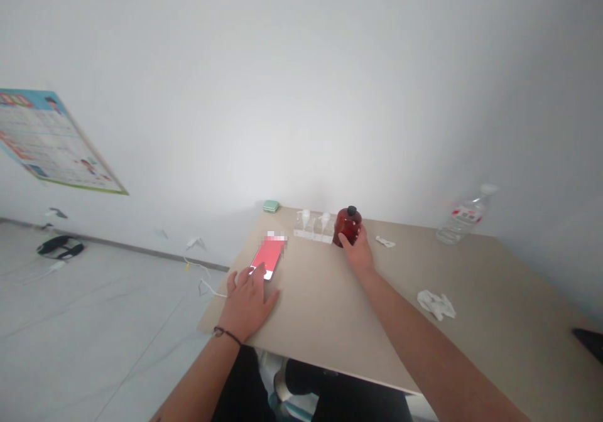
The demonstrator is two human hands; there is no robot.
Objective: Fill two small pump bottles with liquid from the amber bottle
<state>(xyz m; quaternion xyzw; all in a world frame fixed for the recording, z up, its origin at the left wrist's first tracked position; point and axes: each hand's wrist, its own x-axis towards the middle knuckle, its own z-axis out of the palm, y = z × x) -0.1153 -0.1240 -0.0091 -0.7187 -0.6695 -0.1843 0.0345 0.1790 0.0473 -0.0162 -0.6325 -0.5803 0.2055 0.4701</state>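
My right hand (359,252) is wrapped around a dark red-brown bottle (347,224) with a black cap, which stands upright near the back of the table. Just left of it are two clear pump bottles (314,226) with white pump tops, side by side. My left hand (247,302) lies over the table's left part with its fingers spread. Its fingertips reach the lower end of a phone (268,255) whose lit screen is mostly pink-red; part of the phone's upper end is blurred out.
A small green case (271,206) sits at the table's back left corner. To the right are a clear plastic bottle (461,218), a crumpled tissue (437,304) and a smaller white scrap (385,242). A white cable (211,287) hangs beyond the left edge of the table (325,321).
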